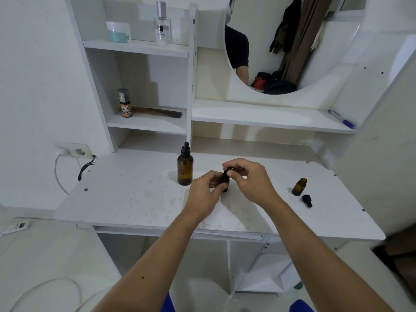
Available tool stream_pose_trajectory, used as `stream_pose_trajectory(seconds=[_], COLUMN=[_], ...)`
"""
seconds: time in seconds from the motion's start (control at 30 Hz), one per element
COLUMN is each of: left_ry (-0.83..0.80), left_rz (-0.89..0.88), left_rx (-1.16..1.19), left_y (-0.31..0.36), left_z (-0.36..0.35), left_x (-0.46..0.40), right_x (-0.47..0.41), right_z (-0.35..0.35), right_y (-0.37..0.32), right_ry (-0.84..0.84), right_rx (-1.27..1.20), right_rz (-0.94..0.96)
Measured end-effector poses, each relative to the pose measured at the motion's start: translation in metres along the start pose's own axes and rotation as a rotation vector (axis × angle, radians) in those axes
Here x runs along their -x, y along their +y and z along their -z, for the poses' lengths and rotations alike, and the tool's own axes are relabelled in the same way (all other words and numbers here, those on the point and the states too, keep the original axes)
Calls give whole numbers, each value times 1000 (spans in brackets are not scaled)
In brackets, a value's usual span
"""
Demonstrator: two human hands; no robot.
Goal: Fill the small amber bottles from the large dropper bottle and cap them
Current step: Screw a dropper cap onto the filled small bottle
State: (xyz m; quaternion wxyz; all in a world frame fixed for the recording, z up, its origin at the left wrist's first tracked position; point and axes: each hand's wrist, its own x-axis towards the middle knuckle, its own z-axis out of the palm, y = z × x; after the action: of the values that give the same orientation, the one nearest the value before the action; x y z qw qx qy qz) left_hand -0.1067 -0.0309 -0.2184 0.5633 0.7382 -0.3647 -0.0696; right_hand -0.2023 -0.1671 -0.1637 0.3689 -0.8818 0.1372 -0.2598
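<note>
Desk: uncapped bottle, loose cap

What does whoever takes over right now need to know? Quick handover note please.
Left hand grips a small bottle standing mid-desk.
Right hand pinches its cap on top, so capping looks underway.
Large dropper bottle stands closed just left of the hands.
Second small bottle is open at the right, its cap lying beside it.
Left: finish this cap; fill level of the second bottle unclear, then cap it.
</note>
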Motion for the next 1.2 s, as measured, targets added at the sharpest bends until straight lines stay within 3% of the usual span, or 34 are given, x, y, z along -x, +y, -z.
stream_pose_trajectory(seconds=[1.2], left_ry=[-6], left_rz=[-16], left_rx=[43], left_y=[-1], left_z=[2], left_x=[1], right_x=[3], right_z=[-7], right_y=[12], right_ry=[57], right_rx=[-36], right_rz=[-52])
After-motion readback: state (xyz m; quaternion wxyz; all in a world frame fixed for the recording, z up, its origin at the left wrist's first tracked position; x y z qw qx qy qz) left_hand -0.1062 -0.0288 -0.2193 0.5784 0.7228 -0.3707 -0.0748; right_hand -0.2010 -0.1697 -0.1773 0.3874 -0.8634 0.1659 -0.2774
